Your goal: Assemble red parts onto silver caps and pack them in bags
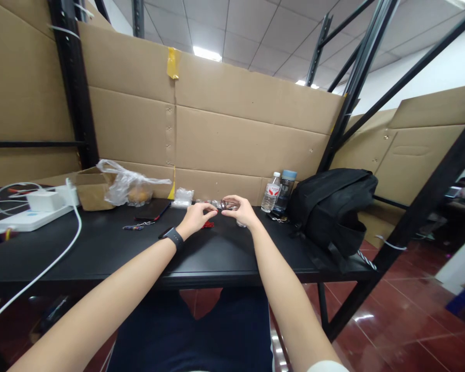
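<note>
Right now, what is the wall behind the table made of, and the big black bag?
The wall looks like plain brown cardboard: matte, with fold lines and yellow tape. The black bag seems to be soft woven fabric, since it slumps and creases. The table top is smooth and black, slightly shiny; its material is unclear.

A makeshift workstation inside a warehouse-like or industrial workroom is shown. A black table point(101, 253) is set within black metal racking point(356, 82) and is walled off by taped cardboard sheets point(240, 129), under a suspended tile ceiling with panel lights point(207, 53) and over a glossy red tiled floor point(403, 320). A power strip point(31, 217), water bottles point(279, 192) and a black backpack point(333, 212) are laid out on the table, and another person at a further station point(463, 194) is seen at the right.
</note>
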Demonstrator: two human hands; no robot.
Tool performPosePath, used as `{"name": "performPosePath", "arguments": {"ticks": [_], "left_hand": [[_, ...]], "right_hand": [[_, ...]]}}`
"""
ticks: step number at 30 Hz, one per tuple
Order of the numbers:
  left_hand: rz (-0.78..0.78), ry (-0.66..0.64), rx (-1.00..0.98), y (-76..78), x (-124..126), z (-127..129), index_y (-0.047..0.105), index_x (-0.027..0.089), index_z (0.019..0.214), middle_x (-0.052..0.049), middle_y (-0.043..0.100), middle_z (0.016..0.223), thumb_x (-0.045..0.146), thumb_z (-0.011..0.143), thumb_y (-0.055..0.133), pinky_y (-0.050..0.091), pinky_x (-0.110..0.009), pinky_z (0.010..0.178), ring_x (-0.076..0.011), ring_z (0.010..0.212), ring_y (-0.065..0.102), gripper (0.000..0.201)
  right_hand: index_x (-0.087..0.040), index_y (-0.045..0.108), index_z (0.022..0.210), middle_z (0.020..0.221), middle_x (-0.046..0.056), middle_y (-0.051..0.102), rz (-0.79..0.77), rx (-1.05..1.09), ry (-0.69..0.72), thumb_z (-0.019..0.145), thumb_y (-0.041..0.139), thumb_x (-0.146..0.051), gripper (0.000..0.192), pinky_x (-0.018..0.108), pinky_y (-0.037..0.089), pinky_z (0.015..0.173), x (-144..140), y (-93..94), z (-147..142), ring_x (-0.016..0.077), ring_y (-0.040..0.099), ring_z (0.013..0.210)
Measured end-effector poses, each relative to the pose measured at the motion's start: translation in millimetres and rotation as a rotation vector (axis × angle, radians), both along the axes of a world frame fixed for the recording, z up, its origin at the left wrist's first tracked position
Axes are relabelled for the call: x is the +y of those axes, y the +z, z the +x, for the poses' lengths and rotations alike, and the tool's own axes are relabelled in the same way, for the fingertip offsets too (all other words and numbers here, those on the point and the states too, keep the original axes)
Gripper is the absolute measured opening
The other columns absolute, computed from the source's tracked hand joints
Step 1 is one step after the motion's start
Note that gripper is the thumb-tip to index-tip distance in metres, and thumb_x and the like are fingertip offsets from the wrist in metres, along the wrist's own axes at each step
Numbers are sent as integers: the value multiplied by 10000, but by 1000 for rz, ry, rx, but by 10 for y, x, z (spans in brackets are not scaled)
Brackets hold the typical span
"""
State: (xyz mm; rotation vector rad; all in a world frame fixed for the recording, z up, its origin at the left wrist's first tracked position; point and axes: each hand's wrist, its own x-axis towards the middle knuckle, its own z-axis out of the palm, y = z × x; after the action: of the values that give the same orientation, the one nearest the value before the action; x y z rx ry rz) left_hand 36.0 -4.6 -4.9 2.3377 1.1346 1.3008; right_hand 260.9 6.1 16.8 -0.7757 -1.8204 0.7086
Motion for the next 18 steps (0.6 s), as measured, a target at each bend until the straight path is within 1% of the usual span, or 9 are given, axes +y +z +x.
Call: {"name": "performPosePath", "arguments": {"ticks": [4,6,9,13,18], "left_hand": [[60,71,-59,-12,65,-30,788,219,908,-66,728,1034,382,881,673,497,-388,945,-249,992,681,201],[97,107,-75,-23,99,-42,791,216,884,-70,685,1039,360,865,691,492,-402,962,-246,1008,656,176],[146,106,-78,-35,128,-58,791,220,853,-60,655,1035,342,853,711,479,-416,985,-238,1019,626,146],[182,88,-64,-29,117,-68,790,224,831,-57,648,1041,347,858,715,460,-442,995,-245,1052,592,146],[189,132,-33,5,58,-53,791,226,845,-65,649,1061,370,887,688,443,-449,989,-254,1083,562,181]], "right_hand": [[-194,692,1011,1065,93,765,-12,67,63,574,931,-340,518,304,558,755,-80,-30,-223,210,721,887],[-189,689,949,1031,90,769,-31,63,84,558,935,-360,493,304,559,729,-100,-57,-276,213,724,851],[-180,689,895,997,87,770,-59,71,90,542,937,-375,474,321,570,739,-106,-82,-304,206,721,799],[-164,702,899,978,85,767,-96,82,67,526,940,-381,493,335,583,762,-132,-63,-300,195,715,769],[-161,713,920,957,78,769,-141,68,75,516,943,-404,524,347,597,801,-178,-47,-308,198,727,781]]}}
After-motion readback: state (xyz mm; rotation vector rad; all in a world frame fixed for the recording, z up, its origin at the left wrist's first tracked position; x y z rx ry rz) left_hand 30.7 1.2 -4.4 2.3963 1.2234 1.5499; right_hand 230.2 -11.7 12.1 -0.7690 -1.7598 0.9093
